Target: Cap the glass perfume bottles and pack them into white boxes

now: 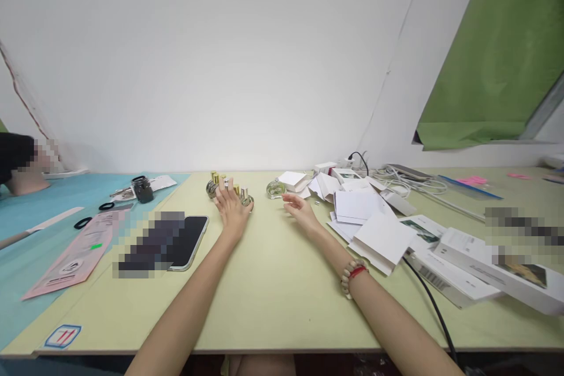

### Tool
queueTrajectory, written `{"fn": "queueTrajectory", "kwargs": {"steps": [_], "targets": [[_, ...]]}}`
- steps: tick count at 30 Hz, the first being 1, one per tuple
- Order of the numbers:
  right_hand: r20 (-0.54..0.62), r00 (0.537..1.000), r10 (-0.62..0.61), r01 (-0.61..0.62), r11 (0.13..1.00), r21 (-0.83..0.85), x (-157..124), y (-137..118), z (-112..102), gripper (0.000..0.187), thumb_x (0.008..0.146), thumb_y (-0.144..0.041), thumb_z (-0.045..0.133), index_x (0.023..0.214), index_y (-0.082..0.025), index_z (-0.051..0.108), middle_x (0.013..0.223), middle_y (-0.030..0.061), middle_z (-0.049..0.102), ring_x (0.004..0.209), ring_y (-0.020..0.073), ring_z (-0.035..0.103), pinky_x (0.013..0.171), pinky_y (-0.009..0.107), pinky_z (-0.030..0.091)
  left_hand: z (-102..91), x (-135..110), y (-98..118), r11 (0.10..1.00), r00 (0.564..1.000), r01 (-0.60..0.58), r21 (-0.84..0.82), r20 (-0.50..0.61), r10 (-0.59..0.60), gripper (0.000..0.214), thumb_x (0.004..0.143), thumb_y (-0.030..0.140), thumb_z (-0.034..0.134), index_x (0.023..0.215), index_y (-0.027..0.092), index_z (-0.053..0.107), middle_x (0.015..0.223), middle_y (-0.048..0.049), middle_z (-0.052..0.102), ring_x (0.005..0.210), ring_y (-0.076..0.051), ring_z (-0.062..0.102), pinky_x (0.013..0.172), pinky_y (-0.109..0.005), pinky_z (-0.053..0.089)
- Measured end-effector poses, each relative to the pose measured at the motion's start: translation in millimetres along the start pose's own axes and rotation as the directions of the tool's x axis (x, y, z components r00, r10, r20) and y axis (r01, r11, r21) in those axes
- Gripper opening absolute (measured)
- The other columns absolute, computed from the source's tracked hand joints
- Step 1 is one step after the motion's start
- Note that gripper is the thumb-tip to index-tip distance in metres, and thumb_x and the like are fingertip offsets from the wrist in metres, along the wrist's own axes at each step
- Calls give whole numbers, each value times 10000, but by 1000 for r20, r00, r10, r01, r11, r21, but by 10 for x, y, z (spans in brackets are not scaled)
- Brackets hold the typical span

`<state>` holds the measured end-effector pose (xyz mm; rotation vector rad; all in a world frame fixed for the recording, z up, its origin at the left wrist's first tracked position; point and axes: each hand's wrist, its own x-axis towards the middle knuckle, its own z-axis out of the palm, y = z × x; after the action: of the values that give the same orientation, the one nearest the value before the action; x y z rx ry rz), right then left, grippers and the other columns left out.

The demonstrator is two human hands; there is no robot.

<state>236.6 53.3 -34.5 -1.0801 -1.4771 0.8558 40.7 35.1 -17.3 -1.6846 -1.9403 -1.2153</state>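
My left hand (231, 210) reaches over a cluster of small glass perfume bottles (212, 189) with gold and silver caps, its fingers spread. It hides part of the cluster, and I cannot tell how firmly it touches them. A separate clear, greenish perfume bottle (275, 189) stands to the right of the cluster, near the wall. Just right of that bottle hovers my right hand (302, 212), palm turned inward, fingers loosely extended and holding nothing. A beaded bracelet (348, 277) and a red band circle the right wrist.
Opened white boxes (383, 238) and paper pieces pile up right of my right hand, with printed boxes (497, 270) and cables (423, 188) beyond. A phone (191, 241) lies left of my left arm. A dark jar (142, 189) and a pink packet (77, 261) lie farther left.
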Motion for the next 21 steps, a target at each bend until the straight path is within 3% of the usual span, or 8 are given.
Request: {"fn": "queueTrajectory", "kwargs": {"steps": [4,10,14,16,18,19,21], "targets": [[11,1000,21,-21,1000,-5,-12,14,-1,391,650,-264,554,1031,-181,576,1022,77,565,836,153,543,620,250,451,29,46,-71,999,999,30,42,25,-31,916,617,434,612,1347,141,144,1426,-171,83,1315,-318,27,1005,-509,148],[28,999,42,-41,999,-32,-37,14,14,382,652,-263,546,1023,-182,584,1008,79,564,805,144,545,569,225,436,96,30,-71,991,992,120,56,30,-122,935,642,478,596,1354,121,107,1420,-197,79,1321,-311,26,999,-520,183],[28,999,20,-19,998,-57,-35,-5,23,371,663,-275,544,1020,-181,585,990,80,574,807,142,536,595,235,432,20,90,-125,971,971,161,178,147,-188,1039,622,516,608,1368,100,16,1421,-226,27,1315,-337,-7,967,-605,148],[24,1000,12,-11,998,-63,-25,-11,26,372,673,-301,544,1022,-179,584,977,76,578,808,142,528,606,238,426,-66,154,-202,932,909,227,281,282,-306,1191,515,506,690,1368,78,-22,1413,-252,21,1302,-376,-10,934,-639,168],[17,1000,8,-7,998,-68,-13,-11,31,375,683,-339,542,1019,-177,586,964,72,578,796,140,519,614,241,419,-158,219,-304,873,803,270,405,406,-437,1278,418,464,748,1372,70,-7,1411,-259,34,1289,-409,-13,911,-657,191],[13,1000,7,-6,997,-71,-8,-9,34,378,688,-358,541,1016,-175,589,957,70,577,786,138,514,615,241,414,-198,244,-355,843,754,280,459,439,-489,1258,422,450,750,1375,80,16,1413,-254,33,1285,-418,-11,898,-665,201],[6,1000,6,-5,997,-79,-1,-5,43,389,694,-389,540,1014,-174,592,940,66,571,763,132,502,616,240,404,-257,267,-436,804,699,294,516,457,-549,1187,459,459,732,1378,111,67,1419,-240,23,1276,-436,1,867,-686,219]]}}
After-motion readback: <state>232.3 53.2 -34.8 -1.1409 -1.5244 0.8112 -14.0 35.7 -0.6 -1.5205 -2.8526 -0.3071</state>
